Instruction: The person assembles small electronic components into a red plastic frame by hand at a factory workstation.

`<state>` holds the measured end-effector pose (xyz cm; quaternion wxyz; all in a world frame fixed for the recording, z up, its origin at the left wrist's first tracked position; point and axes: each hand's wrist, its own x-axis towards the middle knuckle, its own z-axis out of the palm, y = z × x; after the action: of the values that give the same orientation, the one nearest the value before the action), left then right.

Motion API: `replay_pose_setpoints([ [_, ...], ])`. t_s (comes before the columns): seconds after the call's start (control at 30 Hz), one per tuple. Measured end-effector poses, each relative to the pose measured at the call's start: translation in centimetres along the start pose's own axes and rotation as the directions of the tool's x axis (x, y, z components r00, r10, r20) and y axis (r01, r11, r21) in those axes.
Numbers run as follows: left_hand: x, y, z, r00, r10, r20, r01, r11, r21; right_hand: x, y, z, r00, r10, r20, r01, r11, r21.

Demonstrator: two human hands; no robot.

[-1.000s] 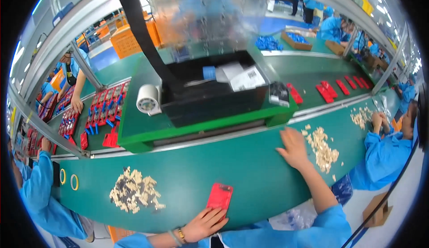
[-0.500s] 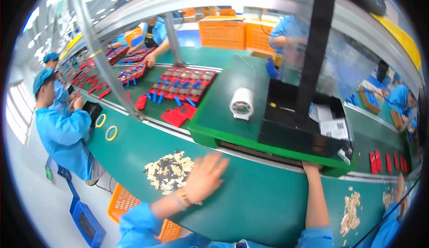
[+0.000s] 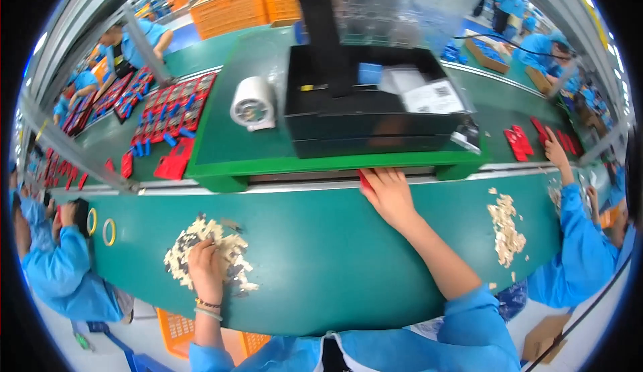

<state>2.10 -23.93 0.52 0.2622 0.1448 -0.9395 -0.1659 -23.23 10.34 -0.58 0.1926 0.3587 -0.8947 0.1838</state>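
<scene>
On the left part of the green table lies a heap of small cream and black pieces (image 3: 177, 255). My left hand (image 3: 204, 265) rests on this heap, fingers bent down and close together; whatever they pinch is too small to make out. My right hand (image 3: 394, 200) reaches forward to the gap under the green raised shelf. Its thumb side is closed on a flat red part (image 3: 366, 180), mostly hidden by the hand and the shelf edge.
On the shelf (image 3: 321, 166) stand a white cylinder (image 3: 253, 101) and a black bin (image 3: 375, 134). A cream heap (image 3: 507, 231) lies at the right, near a co-worker's hand (image 3: 556, 150) by red parts. Red trays (image 3: 171, 111) sit beyond, with two tape rolls (image 3: 109, 231) at far left.
The view has turned rightward. My left hand, spread beside the heap before, now has its bent fingers in it. My right hand's fingers, hidden under the shelf before, now show with a red part.
</scene>
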Motion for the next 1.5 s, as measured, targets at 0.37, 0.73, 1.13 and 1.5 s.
replay_pose_setpoints([
  [0.37, -3.1, -3.9, 1.1, 0.918, -0.288, -0.272, 0.271, 0.958, -0.097, -9.3, 7.4, -7.3, 0.919, 0.032, -0.393, -0.033, 0.999, 0.003],
  [0.73, -0.7, -1.2, -3.8, 0.94, -0.196, -0.28, 0.179, 0.98, -0.083, -4.9, 22.9, -4.1, 0.801, 0.585, -0.129, -0.538, 0.797, 0.275],
  [1.13, 4.5, 11.9, -1.6, 0.872, 0.036, 0.488, 0.474, 0.179, -0.862, -15.0, 6.3, -7.7, 0.634, 0.665, -0.395, -0.41, 0.722, 0.557],
  [1.5, 1.3, 14.5, 5.8, 0.858, 0.229, 0.459, 0.506, -0.234, -0.83, -9.1, -12.0, -5.8, 0.929, -0.359, 0.087, 0.259, 0.802, 0.538],
])
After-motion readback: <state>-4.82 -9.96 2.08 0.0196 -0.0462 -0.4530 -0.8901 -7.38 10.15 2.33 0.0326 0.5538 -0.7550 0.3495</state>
